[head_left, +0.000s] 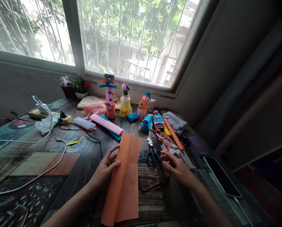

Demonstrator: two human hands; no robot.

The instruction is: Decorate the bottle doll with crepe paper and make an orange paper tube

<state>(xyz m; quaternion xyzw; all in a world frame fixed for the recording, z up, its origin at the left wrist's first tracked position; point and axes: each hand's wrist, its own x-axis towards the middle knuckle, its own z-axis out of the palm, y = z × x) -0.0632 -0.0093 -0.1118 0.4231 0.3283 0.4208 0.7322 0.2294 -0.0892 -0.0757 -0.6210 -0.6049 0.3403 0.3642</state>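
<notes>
My left hand grips the left edge of a partly unrolled sheet of orange crepe paper, with the thumb on top and the fingers by the rolled side. The sheet stretches towards me over the table. To its right lies a pair of black-handled scissors, blades pointing away from me. My right hand hovers beside the scissors' right handle loop, fingers apart and slightly curled. Whether its fingertips touch the loop is hard to see. Beyond the sheet are a pink roll and a blue roll.
Several paper-decorated figures, including a tall one, stand by the window. Paper scraps and an orange roll lie right of the scissors. A phone rests at the right edge. A power strip and cables occupy the left.
</notes>
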